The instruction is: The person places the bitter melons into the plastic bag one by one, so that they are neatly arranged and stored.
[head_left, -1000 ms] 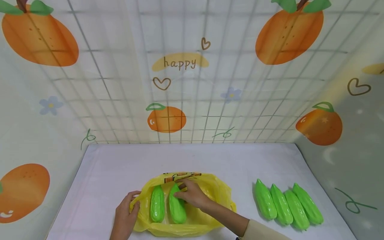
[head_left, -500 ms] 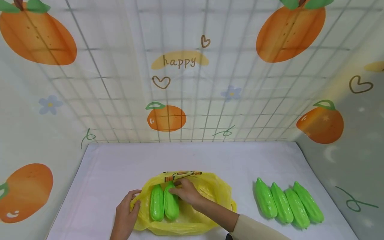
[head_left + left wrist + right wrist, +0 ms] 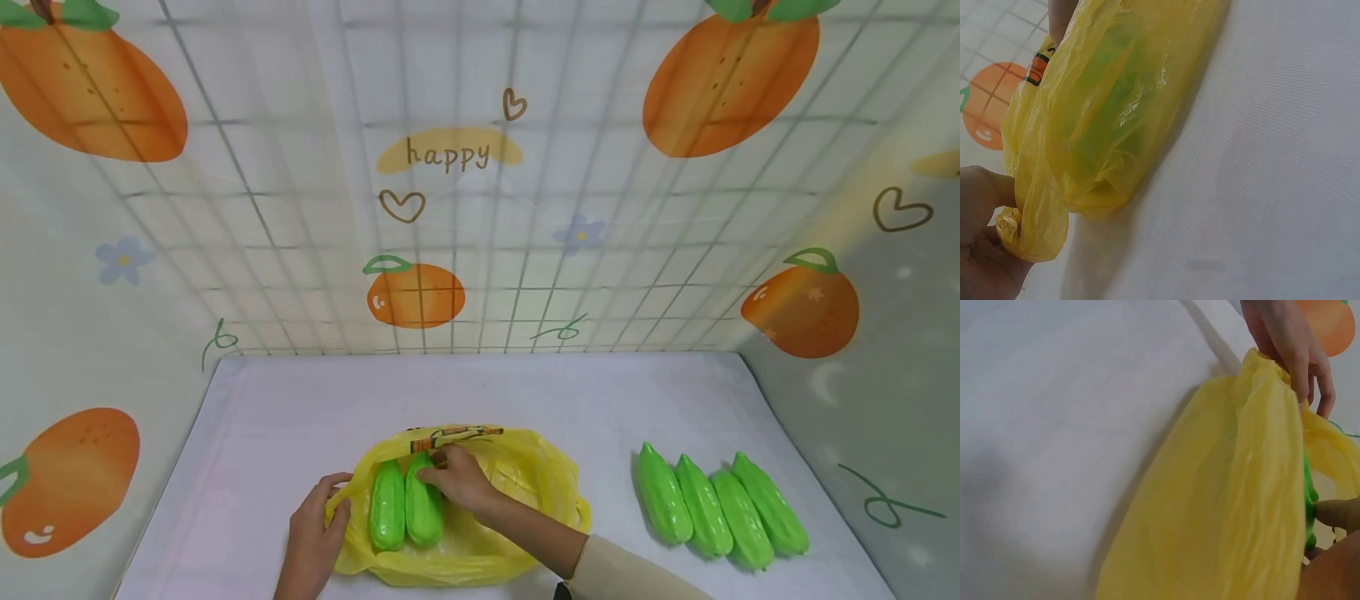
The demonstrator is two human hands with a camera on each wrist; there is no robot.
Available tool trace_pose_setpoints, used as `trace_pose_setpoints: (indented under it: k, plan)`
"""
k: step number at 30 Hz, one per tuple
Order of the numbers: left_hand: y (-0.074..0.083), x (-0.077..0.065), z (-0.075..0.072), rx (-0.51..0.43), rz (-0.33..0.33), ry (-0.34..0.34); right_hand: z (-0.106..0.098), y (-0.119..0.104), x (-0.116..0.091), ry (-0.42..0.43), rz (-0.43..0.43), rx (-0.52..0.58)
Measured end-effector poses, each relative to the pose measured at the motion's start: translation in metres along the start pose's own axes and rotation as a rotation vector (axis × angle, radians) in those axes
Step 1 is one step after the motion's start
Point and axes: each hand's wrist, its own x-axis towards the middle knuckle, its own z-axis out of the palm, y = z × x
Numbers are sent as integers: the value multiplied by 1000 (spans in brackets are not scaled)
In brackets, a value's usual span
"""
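A yellow plastic bag (image 3: pixel 525 450) lies with its mouth held wide on the white table. Two green bitter melons, toy-like and shiny, lie side by side in its left part: a left one (image 3: pixel 387 508) and a right one (image 3: pixel 424 512). My right hand (image 3: pixel 461 477) reaches into the bag and grips the right melon near its far end; its bumpy side shows in the right wrist view. With thumb and fingers, my left hand (image 3: pixel 315 529) pinches the bag's left rim. Through the bag's thin side a green melon (image 3: pixel 1107 106) shows in the left wrist view.
Several more green bitter melons (image 3: pixel 720 508) lie in a slanted row on the table (image 3: pixel 285 408), right of the bag. Behind the table hangs a curtain (image 3: pixel 465 225) printed with oranges, and similar fabric stands at both sides.
My right hand has moved left inside the bag, bringing the right melon from a gap away to beside the left one. My left hand has stayed at the rim.
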Motion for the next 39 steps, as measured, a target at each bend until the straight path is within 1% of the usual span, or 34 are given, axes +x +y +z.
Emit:
trace_pose_setpoints:
  k: [7,14,22,29,33,39]
  plan:
    - [-2,-1,-1,0,17,9,0,4,-1,-14,33,4]
    - [-3,-1,0,0,29,14,-1,6,-4,-20,31,8]
    - [-6,-1,0,-9,19,7,-2,6,-4,-7,24,-14]
    - [-8,0,1,-9,12,5,-9,1,-14,-13,22,-31]
    - [-8,-1,1,-8,14,3,-14,-1,-20,-17,-15,-56]
    - [-8,-1,2,-8,24,8,-27,-7,-28,-59,-117,-123]
